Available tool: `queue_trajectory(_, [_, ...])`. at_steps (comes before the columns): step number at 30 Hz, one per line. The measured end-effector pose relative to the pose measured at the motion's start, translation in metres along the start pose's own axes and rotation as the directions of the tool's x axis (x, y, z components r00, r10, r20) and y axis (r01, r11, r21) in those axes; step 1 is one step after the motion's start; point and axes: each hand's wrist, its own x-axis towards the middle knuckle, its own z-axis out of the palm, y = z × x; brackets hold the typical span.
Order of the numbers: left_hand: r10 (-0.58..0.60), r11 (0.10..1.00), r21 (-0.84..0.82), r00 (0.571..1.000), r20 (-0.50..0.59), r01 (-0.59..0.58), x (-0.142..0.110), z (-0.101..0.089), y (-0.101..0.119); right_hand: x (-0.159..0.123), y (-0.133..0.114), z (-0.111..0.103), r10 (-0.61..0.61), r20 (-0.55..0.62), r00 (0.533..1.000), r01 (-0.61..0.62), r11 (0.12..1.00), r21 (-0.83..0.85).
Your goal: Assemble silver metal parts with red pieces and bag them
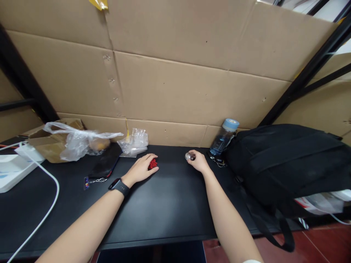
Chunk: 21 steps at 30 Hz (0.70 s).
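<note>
Cardboard [175,91] rises along the back edge of a black counter [170,208], whose right end carries a bulky black backpack [287,164]. An opened box [52,148] stands near the back left corner, and a blue-lidded bottle [221,140] stands near the back edge, just beside the backpack. Left of the middle, toward the back edge, the left hand [141,168] curves around a red coiled bundle [153,164], thumb and fingers spread; whether that grip presses on it I cannot tell. The bundle looks light and soft, likely to give under pressure, so its middle seems the best place to gather it. Right of the middle, nearer the back edge, the right hand [199,162] has its grip closed on a clear, shiny rounded object [189,156]. That one looks stiff, perhaps slippery and breakable; opposite sides, pinched gently, should suit it.
</note>
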Motion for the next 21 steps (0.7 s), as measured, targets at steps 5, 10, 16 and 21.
queue_trajectory(5, [0.022, 0.997, 0.078, 1.0, 0.006, -0.022, 0.005, 0.008, 0.002, 0.0, -0.002, -0.001, 0.007, 0.01, 1.0, -0.007, 1.0, -0.016])
queue_trajectory(10, [0.008, 0.994, 0.109, 1.0, 0.022, -0.011, 0.005, 0.015, 0.001, 0.001, -0.004, -0.002, 0.018, 0.026, 0.999, -0.018, 1.0, -0.006])
queue_trajectory(16, [-0.018, 0.998, 0.066, 1.0, -0.019, 0.019, 0.005, 0.024, 0.014, -0.001, -0.011, -0.002, 0.008, 0.043, 0.999, -0.008, 1.0, 0.0])
queue_trajectory(21, [-0.011, 0.998, 0.065, 0.999, -0.032, 0.014, 0.006, 0.034, 0.032, -0.002, -0.016, 0.003, -0.044, 0.078, 0.996, 0.041, 0.998, 0.051])
